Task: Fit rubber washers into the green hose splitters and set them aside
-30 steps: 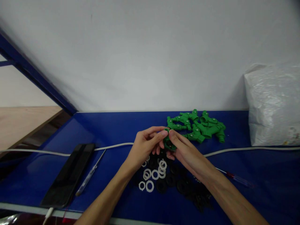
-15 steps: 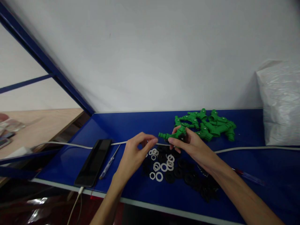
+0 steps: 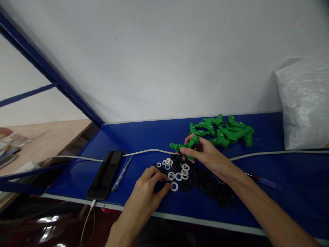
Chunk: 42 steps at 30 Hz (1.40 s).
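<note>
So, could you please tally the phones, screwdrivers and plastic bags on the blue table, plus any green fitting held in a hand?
Green fitting in the right hand: 1
Phone: 1
Screwdrivers: 2
Plastic bag: 1
Total: 5

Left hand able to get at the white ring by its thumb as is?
Likely yes: the left hand is open, thumb at the white ring, no other part on top; right hand and green fitting are farther back.

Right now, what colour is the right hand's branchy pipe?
Green: the branched plastic fitting, head view.
</note>
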Tool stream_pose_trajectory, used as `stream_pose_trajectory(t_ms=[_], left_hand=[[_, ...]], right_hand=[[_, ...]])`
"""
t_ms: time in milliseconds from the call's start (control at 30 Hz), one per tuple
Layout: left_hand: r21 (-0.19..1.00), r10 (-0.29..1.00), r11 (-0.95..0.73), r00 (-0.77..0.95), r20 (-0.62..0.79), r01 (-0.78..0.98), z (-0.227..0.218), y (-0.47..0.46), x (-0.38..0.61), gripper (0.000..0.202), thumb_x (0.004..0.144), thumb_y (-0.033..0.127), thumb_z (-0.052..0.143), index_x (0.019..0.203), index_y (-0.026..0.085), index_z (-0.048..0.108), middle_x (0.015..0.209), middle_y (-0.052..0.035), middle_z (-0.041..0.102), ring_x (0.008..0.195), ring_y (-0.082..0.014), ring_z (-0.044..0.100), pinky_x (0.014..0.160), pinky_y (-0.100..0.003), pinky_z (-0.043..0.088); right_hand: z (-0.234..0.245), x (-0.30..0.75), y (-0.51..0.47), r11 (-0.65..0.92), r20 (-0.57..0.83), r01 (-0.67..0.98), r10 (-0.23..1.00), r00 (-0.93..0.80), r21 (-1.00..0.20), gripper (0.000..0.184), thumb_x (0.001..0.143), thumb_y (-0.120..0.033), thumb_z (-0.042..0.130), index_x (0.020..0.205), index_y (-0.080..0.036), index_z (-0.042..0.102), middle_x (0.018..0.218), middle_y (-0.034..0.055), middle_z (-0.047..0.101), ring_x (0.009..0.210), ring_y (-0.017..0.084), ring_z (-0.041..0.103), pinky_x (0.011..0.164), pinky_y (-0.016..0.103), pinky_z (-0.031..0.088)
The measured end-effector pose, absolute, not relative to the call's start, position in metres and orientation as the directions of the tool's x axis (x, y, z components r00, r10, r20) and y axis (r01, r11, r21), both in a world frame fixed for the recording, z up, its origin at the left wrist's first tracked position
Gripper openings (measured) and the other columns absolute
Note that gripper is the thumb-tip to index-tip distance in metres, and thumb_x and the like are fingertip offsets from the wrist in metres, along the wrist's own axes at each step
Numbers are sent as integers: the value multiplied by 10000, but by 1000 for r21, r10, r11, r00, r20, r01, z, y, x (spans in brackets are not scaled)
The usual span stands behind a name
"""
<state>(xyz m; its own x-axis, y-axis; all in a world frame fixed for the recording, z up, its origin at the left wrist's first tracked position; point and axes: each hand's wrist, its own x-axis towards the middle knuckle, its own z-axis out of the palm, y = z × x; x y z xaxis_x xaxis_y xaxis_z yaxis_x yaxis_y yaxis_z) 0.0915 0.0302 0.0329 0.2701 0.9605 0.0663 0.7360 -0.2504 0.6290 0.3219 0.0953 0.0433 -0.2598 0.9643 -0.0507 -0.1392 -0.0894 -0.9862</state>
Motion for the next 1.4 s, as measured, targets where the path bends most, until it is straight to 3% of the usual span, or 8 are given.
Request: stream_pose_trajectory(t_ms=[300, 433, 600, 733, 867, 1000, 1200, 1400], left_hand=[[766, 977, -128, 212, -11, 630, 36, 27, 98, 102, 846, 344, 743, 882, 252, 771, 805, -17, 703, 717, -174, 617, 709, -269, 472], [828, 976, -126, 216, 7, 546, 38, 28, 105, 150, 877, 317, 694, 956, 261, 808, 927, -48, 751, 792, -194, 669, 781, -285, 509], [782, 988, -92, 156, -7, 617, 36, 30, 109, 132, 841, 247, 670, 884, 236, 794, 871, -27, 755, 785, -187, 676, 768, -285, 506], [783, 989, 17, 102, -102, 622, 36, 33, 109, 176, 863, 335, 657, 896, 226, 792, 832, -20, 763, 787, -192, 682, 776, -293, 498], [870, 981, 123, 73, -179, 478, 36, 38, 106, 297, 857, 455, 686, 982, 210, 799, 940, -41, 790, 865, -212, 709, 811, -296, 512], [949, 969, 194, 106, -225, 247, 35, 44, 104, 339, 796, 451, 771, 1002, 184, 799, 1009, -64, 798, 967, -233, 727, 879, -291, 525], [975, 972, 197, 109, -208, 100, 39, 58, 110, 354, 774, 437, 814, 1005, 172, 777, 977, -68, 805, 964, -227, 741, 885, -283, 527], [998, 997, 26, 69, -30, 52, 59, 94, 119, 303, 794, 436, 800, 938, 171, 770, 966, -75, 804, 975, -215, 734, 918, -281, 520]], right_hand=[[41, 324, 95, -68, -32, -125, 963, -267, -990, 448, 792, -506, 808, 999, -233, 520, 730, -11, 701, 651, 148, 558, 597, 292, 390], [45, 323, 95, -79, -43, -119, 961, -274, -990, 455, 780, -500, 816, 988, -230, 516, 720, -12, 699, 622, 136, 529, 592, 289, 383], [41, 325, 97, -69, -36, -113, 963, -268, -991, 438, 791, -493, 810, 1010, -234, 533, 738, -7, 704, 652, 148, 555, 595, 292, 395], [41, 325, 97, -70, -37, -110, 961, -274, -991, 416, 788, -463, 811, 1006, -229, 545, 736, -6, 706, 637, 140, 540, 598, 293, 396], [45, 324, 96, -68, -36, -109, 963, -268, -992, 414, 776, -463, 816, 990, -230, 548, 718, -12, 700, 624, 139, 531, 593, 292, 392], [45, 324, 96, -66, -35, -117, 967, -251, -991, 423, 780, -480, 811, 1001, -227, 554, 718, -14, 696, 636, 145, 546, 598, 296, 398], [41, 326, 99, -64, -18, -194, 972, -233, -979, 422, 786, -454, 828, 1034, -227, 573, 770, -17, 694, 685, 149, 583, 615, 298, 412], [46, 325, 98, -116, -67, -312, 984, -163, -943, 446, 738, -447, 866, 999, -225, 579, 828, -6, 683, 788, 180, 635, 616, 291, 421]])
